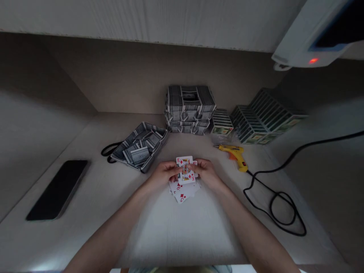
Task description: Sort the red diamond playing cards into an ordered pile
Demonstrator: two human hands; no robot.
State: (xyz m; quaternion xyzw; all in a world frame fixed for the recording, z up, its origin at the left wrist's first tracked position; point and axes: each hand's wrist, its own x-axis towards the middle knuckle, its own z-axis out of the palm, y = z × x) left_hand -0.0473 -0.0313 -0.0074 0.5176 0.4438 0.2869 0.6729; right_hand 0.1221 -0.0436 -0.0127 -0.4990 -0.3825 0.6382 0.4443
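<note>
My left hand (165, 171) and my right hand (205, 170) meet near the middle of the table, both gripping playing cards between thumb and fingers. A king of diamonds (186, 175) faces up on top, with part of another red-marked card (195, 163) showing behind it at the right hand. Below the hands, several loose cards (182, 192) lie fanned on the table, red diamonds visible on them. To the left, an open tray covered in patterned card backs (148, 167) holds several face-down cards.
A black phone (58, 189) lies at left. Stacked card-covered boxes (190, 110) stand at the back, beside card packs (222, 122) and larger stacks (267, 117). A yellow glue gun (234, 152) with a coiled black cable (284, 223) lies right. A white device (307, 49) hangs upper right.
</note>
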